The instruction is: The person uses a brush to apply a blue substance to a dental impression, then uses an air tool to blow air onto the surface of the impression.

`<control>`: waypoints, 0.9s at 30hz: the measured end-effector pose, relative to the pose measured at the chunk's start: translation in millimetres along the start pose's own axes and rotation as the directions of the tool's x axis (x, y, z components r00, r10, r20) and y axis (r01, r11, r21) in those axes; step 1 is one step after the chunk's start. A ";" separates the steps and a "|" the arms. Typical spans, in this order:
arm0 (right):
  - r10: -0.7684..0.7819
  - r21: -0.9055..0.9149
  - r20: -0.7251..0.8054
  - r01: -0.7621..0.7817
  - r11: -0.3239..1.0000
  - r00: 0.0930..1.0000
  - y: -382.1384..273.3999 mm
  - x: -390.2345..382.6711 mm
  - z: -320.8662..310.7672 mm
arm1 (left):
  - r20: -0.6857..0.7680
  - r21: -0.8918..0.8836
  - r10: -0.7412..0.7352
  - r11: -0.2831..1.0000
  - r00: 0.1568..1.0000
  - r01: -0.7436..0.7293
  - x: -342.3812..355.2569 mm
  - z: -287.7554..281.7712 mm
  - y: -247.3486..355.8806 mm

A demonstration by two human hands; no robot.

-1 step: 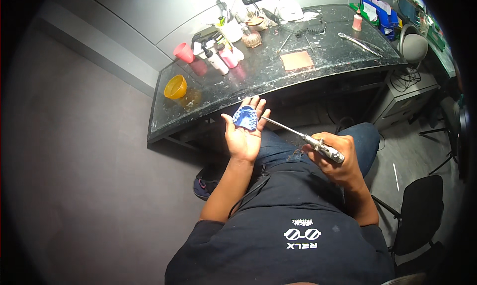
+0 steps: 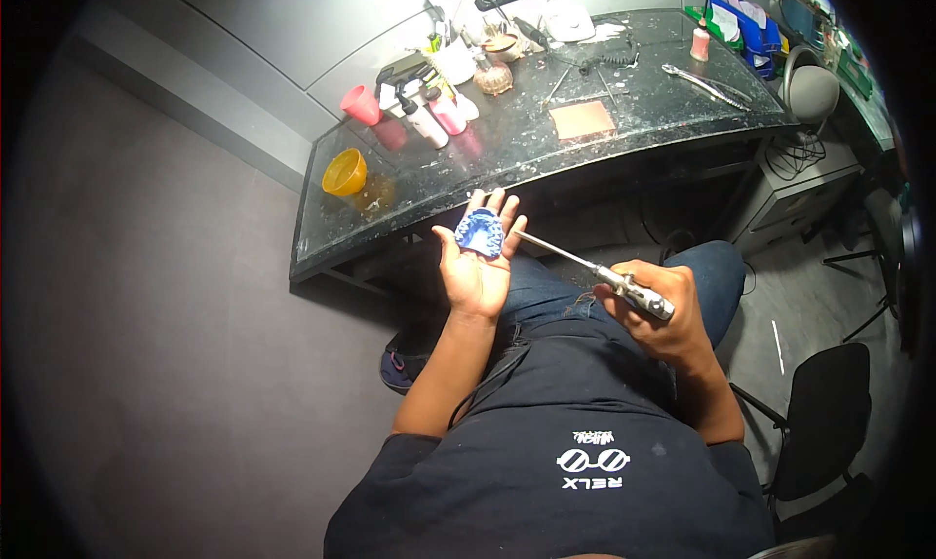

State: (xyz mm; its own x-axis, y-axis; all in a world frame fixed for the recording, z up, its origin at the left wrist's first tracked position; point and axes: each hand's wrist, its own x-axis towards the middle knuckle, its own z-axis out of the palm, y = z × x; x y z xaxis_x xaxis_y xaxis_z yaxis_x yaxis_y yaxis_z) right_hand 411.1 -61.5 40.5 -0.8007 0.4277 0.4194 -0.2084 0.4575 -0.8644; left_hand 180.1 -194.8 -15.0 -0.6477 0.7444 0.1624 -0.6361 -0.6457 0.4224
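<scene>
On left hand (image 2: 478, 284), blue dental model (image 2: 480, 235) slightly shifted.

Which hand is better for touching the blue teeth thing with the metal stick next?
Probably the right hand: it grips the metal tool, whose tip points toward the blue dental model. The left hand lies open underneath, supporting that model.

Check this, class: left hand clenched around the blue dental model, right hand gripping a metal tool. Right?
The left hand isn't clenched: the head view shows it open, palm up, under the blue dental model. The right hand grips a metal tool.
</scene>
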 end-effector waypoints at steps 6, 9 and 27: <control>0.049 0.029 0.007 -0.049 0.998 0.999 2.3 -4.4 10.1 | -0.026 0.248 0.084 0.966 0.996 -0.075 -0.4 2.2 5.9; -0.009 0.005 -0.028 0.009 1.000 1.000 5.8 -4.4 12.5 | -0.018 0.348 0.083 0.935 0.996 -0.071 -4.3 5.6 2.8; 0.048 -0.003 -0.006 -0.048 0.999 0.999 -1.4 -3.0 3.9 | 0.068 0.653 0.101 0.747 0.993 -0.121 -10.2 5.6 -4.0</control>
State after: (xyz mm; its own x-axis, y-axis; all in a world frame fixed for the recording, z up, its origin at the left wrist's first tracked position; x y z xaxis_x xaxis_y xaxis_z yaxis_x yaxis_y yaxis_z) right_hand 411.6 -66.5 39.3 -0.8065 0.4537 0.3791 -0.1682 0.4387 -0.8827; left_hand 191.6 -198.9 -13.4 -0.6787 0.6850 0.2648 -0.1231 -0.4615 0.8786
